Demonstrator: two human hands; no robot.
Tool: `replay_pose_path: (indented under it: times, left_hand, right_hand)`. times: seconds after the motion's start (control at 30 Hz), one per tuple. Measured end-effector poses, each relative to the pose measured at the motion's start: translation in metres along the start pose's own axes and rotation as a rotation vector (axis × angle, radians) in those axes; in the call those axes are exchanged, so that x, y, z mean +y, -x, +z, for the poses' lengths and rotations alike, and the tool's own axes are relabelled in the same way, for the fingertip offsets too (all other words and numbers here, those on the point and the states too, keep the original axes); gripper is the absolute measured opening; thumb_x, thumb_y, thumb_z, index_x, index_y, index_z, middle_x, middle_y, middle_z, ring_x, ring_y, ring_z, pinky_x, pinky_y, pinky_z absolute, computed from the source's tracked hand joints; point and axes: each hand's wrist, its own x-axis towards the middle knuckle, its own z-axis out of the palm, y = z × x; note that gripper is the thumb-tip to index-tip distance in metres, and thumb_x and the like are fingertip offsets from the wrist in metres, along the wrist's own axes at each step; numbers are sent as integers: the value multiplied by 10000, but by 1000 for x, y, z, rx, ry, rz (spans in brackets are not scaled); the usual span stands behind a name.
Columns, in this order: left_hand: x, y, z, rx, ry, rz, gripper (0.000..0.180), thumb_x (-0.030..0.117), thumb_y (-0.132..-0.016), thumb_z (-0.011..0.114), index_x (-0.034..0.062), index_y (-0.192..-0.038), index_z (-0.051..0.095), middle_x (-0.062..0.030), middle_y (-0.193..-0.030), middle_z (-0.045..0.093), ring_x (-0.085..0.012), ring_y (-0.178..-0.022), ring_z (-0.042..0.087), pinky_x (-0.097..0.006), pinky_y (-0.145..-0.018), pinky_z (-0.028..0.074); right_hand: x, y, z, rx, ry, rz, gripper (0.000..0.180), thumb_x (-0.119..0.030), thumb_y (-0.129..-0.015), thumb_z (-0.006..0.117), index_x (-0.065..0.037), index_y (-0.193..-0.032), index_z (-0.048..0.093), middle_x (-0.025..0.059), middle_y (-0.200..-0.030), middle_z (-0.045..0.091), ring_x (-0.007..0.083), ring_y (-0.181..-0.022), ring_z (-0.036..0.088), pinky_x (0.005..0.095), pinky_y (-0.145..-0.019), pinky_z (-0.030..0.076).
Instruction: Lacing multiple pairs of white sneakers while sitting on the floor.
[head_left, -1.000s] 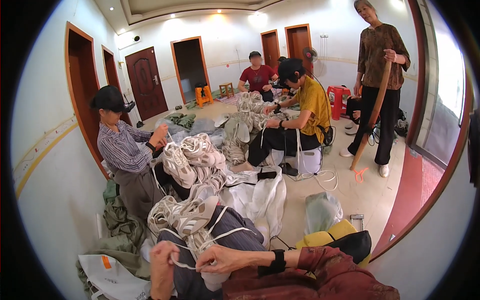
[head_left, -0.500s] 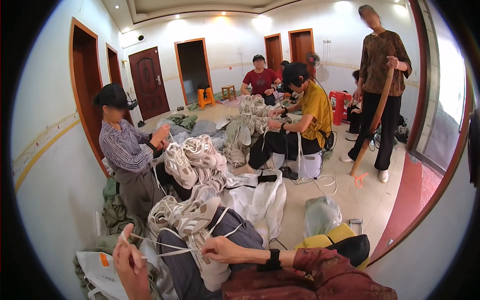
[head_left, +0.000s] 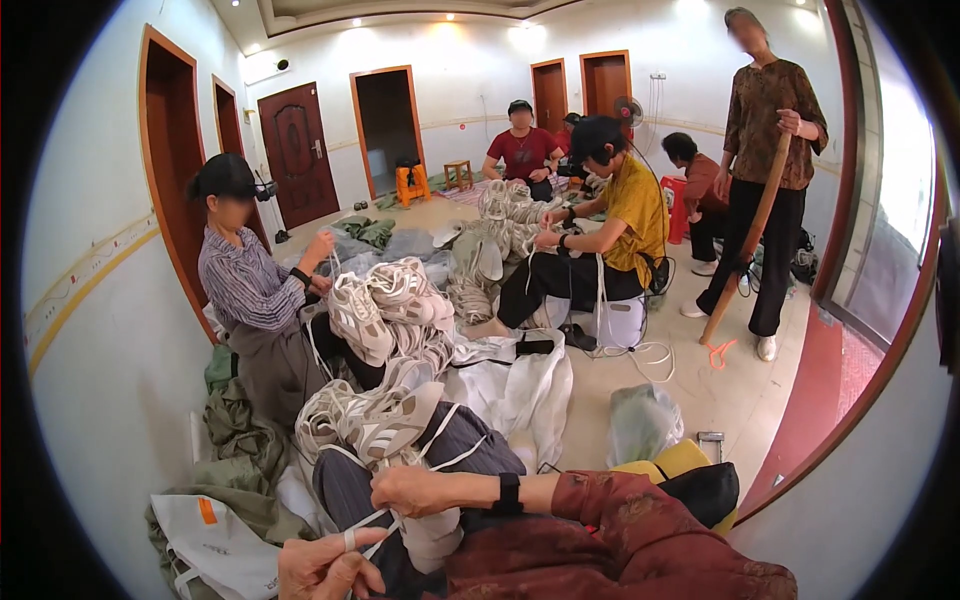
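Note:
A beige and white sneaker [head_left: 432,538] lies on my lap, its upper partly hidden by my right hand [head_left: 415,490]. The fingers of that hand are pinched on a white shoelace [head_left: 376,518] just above the shoe. Lower and to the left, my left hand [head_left: 328,570] has the same lace wrapped by its index finger, the other fingers curled. Between the two hands the lace runs a short way. Past them, a pile of beige sneakers [head_left: 375,415] with loose laces rests against my knees.
Ahead lie more sneaker heaps [head_left: 392,305] and a white sheet [head_left: 515,385]. A white bag [head_left: 215,545] is at left; a clear plastic bag [head_left: 645,425] and yellow-black bundle [head_left: 690,485] are at right. Several people sit around; one stands holding a wooden pole [head_left: 750,240].
My left hand has come down and right toward the shoe, shortening the lace span. My right hand has shifted slightly left and up. A seated person at the back right has leaned into view.

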Motion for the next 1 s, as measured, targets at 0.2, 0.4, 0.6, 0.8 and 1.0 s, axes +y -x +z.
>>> replay_pose_path:
  times: [0.2,0.4,0.6,0.8,1.0]
  left_hand:
    - [-43,0,-33,-79,270,-231,243,85,-925,504,-52,-959,701,-66,-678,656,-87,-529,529,-226,-497,412]
    - [-159,-40,-25,171,286,-527,372,282,-961,537,-47,-933,707,-98,-780,699,-102,-569,601,-214,-527,451]
    - [-113,-52,20,-3,301,-164,115,110,-856,618,4,-810,625,-18,-789,641,-115,-698,622,-245,-626,492]
    - [-151,-52,14,49,-5,49,93,93,-845,576,32,-776,594,-4,-703,568,-116,-647,572,-245,-573,446]
    - [-170,-41,-17,193,397,-239,153,126,-877,555,73,-734,547,17,-633,481,-73,-520,449,-224,-486,362]
  right_hand:
    - [-3,17,-4,-103,-64,53,155,-64,-768,581,2,-877,667,189,-738,635,382,-740,627,448,-656,475]
    - [-68,-5,-11,-11,-534,-53,86,-79,-847,579,2,-832,606,126,-653,549,222,-622,545,335,-593,433]
    - [-114,-11,-25,145,-587,-282,92,-62,-910,541,0,-872,597,58,-715,562,180,-666,509,297,-641,428]
    - [-111,-10,-7,48,-653,-323,83,-24,-888,552,23,-911,616,74,-713,577,193,-684,542,290,-647,429]
    - [-89,2,-15,225,-582,-21,264,-22,-833,553,-63,-1092,581,68,-676,553,170,-589,515,320,-565,419]
